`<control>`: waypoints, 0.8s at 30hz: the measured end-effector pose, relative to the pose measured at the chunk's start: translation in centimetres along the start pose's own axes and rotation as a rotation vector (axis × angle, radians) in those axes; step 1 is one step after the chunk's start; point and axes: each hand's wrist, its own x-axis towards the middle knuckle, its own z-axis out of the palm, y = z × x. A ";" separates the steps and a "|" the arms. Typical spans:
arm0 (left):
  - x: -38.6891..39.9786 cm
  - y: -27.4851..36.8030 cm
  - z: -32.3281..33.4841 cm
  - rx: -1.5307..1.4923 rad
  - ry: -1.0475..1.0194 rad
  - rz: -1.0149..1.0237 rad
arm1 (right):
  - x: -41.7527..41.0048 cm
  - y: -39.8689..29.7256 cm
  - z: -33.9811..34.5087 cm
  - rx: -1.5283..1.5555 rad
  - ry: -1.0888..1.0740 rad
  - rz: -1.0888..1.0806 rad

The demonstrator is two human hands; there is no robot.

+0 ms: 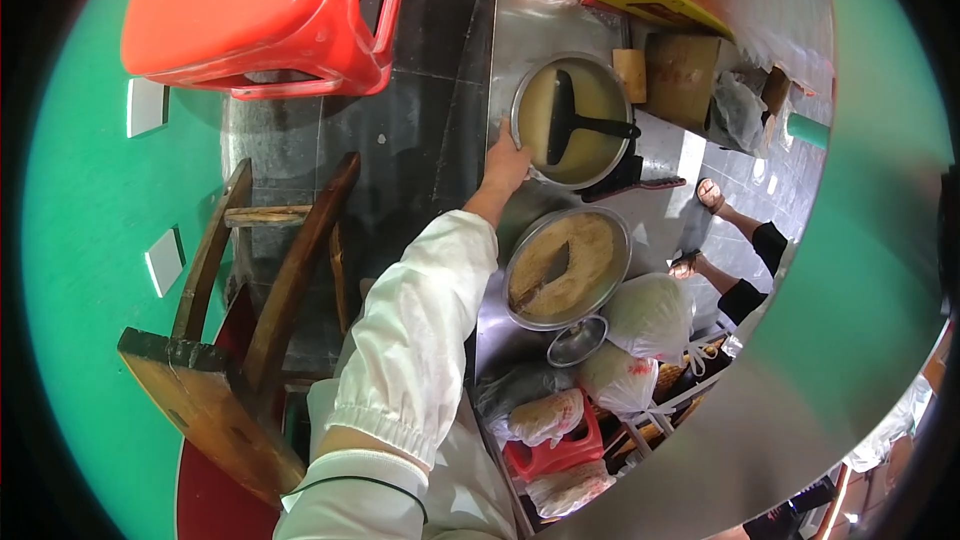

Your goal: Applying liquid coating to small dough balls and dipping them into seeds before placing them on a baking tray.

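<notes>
My left hand, at the end of a white sleeve, grips the near rim of a round metal bowl. Pale yellow batter or liquid fills part of this bowl, and a black wide-headed spatula rests across it, its handle over the far rim. Beside it stands a second metal bowl holding tan, crumbly or powdery material, with a dark pointed tool partly in it. A small metal dish touches the second bowl's lower edge. My right hand is out of view.
The metal counter also carries cardboard boxes, tied plastic bags and a red plastic basket. A wooden bench lies tipped near a red plastic stool. Another person's legs show beyond the counter.
</notes>
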 end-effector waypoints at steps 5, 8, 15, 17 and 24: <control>-3.3 -5.3 3.5 0.291 -0.166 0.176 | 0.7 -0.1 -0.6 0.103 -0.133 0.057; -6.4 -8.2 4.5 0.747 -0.611 -0.019 | 1.3 -0.7 -1.3 0.163 -0.202 0.109; -11.7 -7.7 2.1 0.794 -0.332 -0.133 | 2.8 -1.2 -7.2 0.323 -0.342 0.248; -14.8 -5.9 0.0 0.764 -0.262 -0.053 | 4.3 0.0 -8.7 0.707 0.009 0.312; -32.3 4.9 -17.6 0.588 -0.083 -0.040 | 4.7 -0.6 -6.6 0.821 0.266 0.314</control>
